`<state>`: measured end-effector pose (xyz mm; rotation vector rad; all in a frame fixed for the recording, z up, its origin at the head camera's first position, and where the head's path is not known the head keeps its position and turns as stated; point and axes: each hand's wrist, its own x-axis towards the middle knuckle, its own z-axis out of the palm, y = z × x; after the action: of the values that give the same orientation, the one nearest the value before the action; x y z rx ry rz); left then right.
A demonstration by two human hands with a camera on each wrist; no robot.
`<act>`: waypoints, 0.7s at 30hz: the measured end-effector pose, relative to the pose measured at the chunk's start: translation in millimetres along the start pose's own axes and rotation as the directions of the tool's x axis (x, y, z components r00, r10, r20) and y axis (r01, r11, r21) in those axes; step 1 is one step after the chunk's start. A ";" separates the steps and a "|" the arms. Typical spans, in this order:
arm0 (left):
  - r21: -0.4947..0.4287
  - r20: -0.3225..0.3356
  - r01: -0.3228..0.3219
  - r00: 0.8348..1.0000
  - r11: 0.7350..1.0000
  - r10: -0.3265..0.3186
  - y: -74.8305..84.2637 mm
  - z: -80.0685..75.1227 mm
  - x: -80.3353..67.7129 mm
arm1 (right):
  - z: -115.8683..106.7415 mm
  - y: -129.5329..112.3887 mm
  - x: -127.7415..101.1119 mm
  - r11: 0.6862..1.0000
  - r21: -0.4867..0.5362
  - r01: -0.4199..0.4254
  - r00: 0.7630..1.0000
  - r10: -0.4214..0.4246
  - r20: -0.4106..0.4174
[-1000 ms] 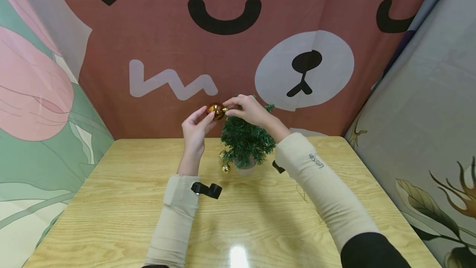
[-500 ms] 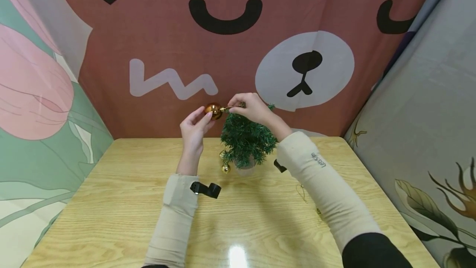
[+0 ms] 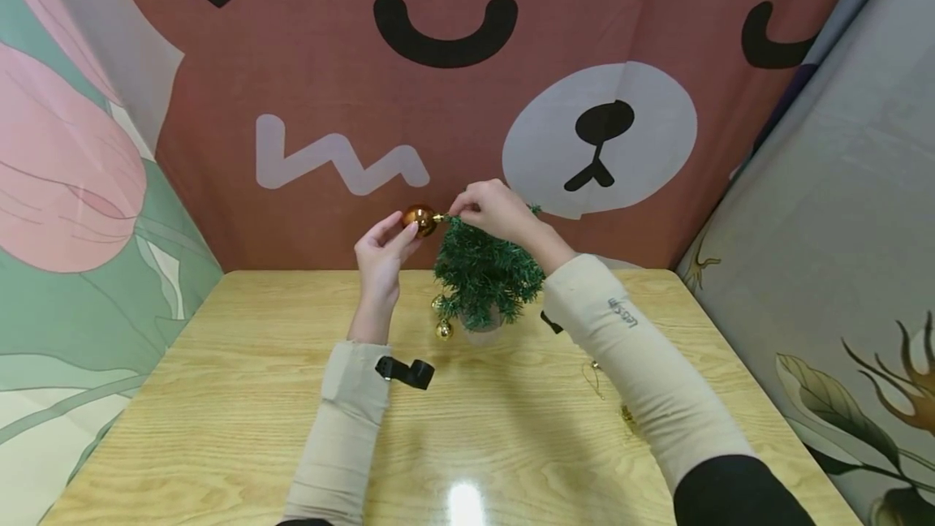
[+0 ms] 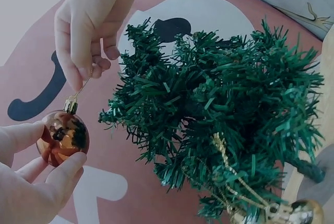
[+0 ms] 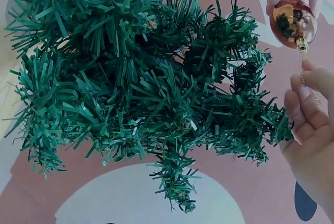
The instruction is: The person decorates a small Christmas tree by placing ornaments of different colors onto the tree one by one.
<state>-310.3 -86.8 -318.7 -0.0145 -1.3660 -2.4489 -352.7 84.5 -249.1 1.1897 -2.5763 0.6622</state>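
Between thumb and fingers, my left hand [image 3: 381,260] pinches a shiny copper-orange Christmas bauble [image 3: 420,220] with a gold cap. My right hand [image 3: 499,212] pinches the thin gold cord [image 4: 82,84] that leads from that cap. Just beside and below both hands stands a small green artificial Christmas tree [image 3: 482,278] in a pale pot [image 3: 482,336]. In the right wrist view, the bauble [image 5: 294,21] is at the upper right, apart from the branches [image 5: 156,93]. Gold baubles [image 3: 444,330] hang low on the tree's left side.
All this is above a light wooden table [image 3: 219,412]. To the right, partly behind my right sleeve [image 3: 643,364], lie a loop of gold cord [image 3: 593,380] and a small gold item [image 3: 626,415]. A printed curtain [image 3: 329,88] hangs behind.
My right hand has shifted slightly to the right, away from the bauble's cap, with the cord drawn out between. The left hand with the bauble has moved only slightly.
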 end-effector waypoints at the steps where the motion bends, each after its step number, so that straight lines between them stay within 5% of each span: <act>1: 0.000 -0.001 0.002 1.000 1.000 -0.002 -0.7 0.5 0.0 | 0.0 -0.8 0.5 1.000 -0.018 -0.016 1.000 0.016 0.017; 21: 0.045 -0.063 -0.034 0.997 0.998 0.036 -10.9 3.4 0.4 | 4.2 -17.7 18.1 0.968 -0.202 -0.147 0.960 0.189 0.207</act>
<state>-314.4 -78.8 -325.7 0.0493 -1.3806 -2.3691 -350.9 60.4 -240.4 1.0478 -2.8783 0.3230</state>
